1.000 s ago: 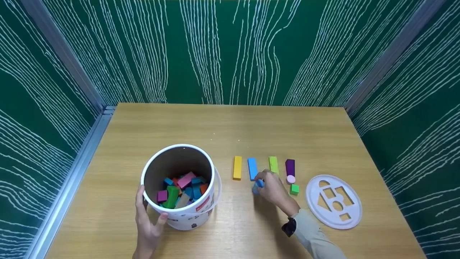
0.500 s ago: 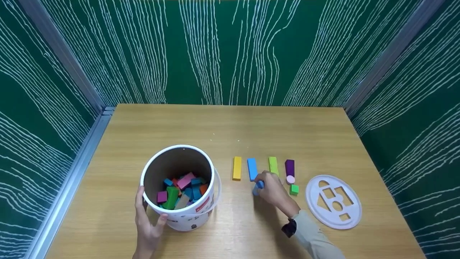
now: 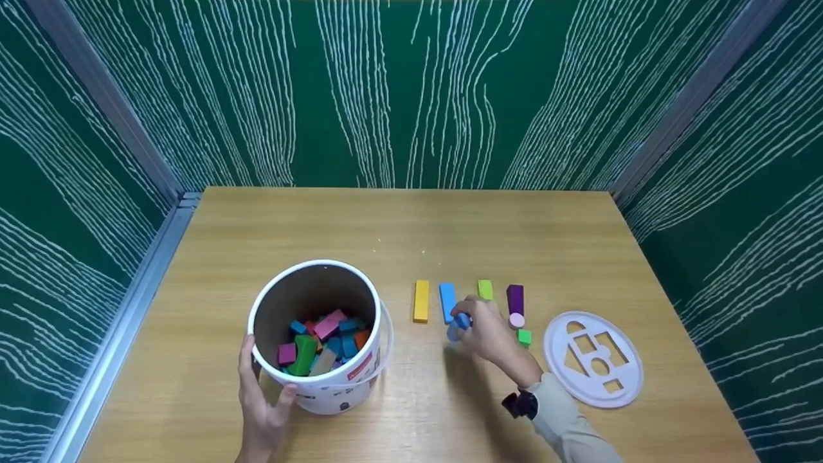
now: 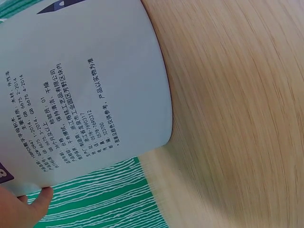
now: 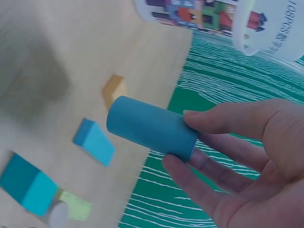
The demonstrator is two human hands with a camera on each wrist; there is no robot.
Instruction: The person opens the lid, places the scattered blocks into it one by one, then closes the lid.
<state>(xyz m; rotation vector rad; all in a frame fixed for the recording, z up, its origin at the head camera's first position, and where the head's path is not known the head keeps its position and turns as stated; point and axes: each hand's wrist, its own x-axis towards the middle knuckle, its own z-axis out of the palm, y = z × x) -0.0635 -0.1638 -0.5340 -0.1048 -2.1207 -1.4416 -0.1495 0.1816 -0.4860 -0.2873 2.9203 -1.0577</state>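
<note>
My right hand (image 3: 492,334) pinches a blue cylinder block (image 5: 151,126) between thumb and fingertips, held above the table in the right wrist view. My left hand (image 3: 263,405) grips the near left side of a white bucket (image 3: 334,402), thumb and fingers spread around its wall below the rim. Inside the bucket lie several colored wooden blocks (image 3: 307,354). Beyond the right hand stands a row of a yellow block (image 3: 421,301), a blue block (image 3: 447,302), a partly covered lime-green block (image 3: 485,289) and a purple block (image 3: 515,299).
A small pink cylinder (image 3: 516,320) and a green cube (image 3: 524,337) sit right of my right hand. Farther right lies a white round lid (image 3: 554,360) with shaped holes. Green patterned walls (image 3: 347,96) rise behind and beside the wooden table (image 3: 411,225).
My right hand has risen slightly with the blue cylinder in its fingers, after staying nearly still over the first half second. My left hand stays on the bucket.
</note>
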